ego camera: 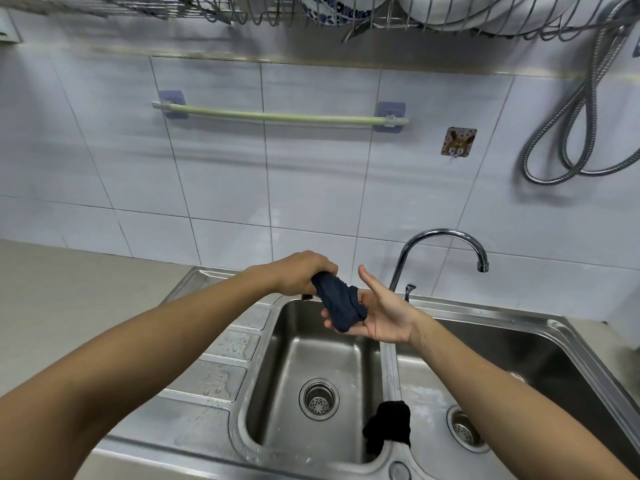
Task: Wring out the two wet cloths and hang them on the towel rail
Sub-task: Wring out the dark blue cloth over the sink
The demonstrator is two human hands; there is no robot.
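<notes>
A dark blue cloth (341,303), bunched into a thick roll, hangs over the left sink basin (311,358). My left hand (301,273) is closed around its upper end. My right hand (381,311) lies palm up under its lower end, fingers spread and thumb raised. A second cloth (388,427), black, is draped over the divider between the two basins, near the front. The pale green towel rail (280,116) runs across the tiled wall above the sink, bare.
A chrome tap (446,237) arches behind the divider toward the right basin (540,368). A wet ribbed draining board (221,362) lies left of the sink. A wire dish rack (346,12) with plates hangs overhead. A metal hose (568,133) loops on the right wall, beside a hook sticker (458,142).
</notes>
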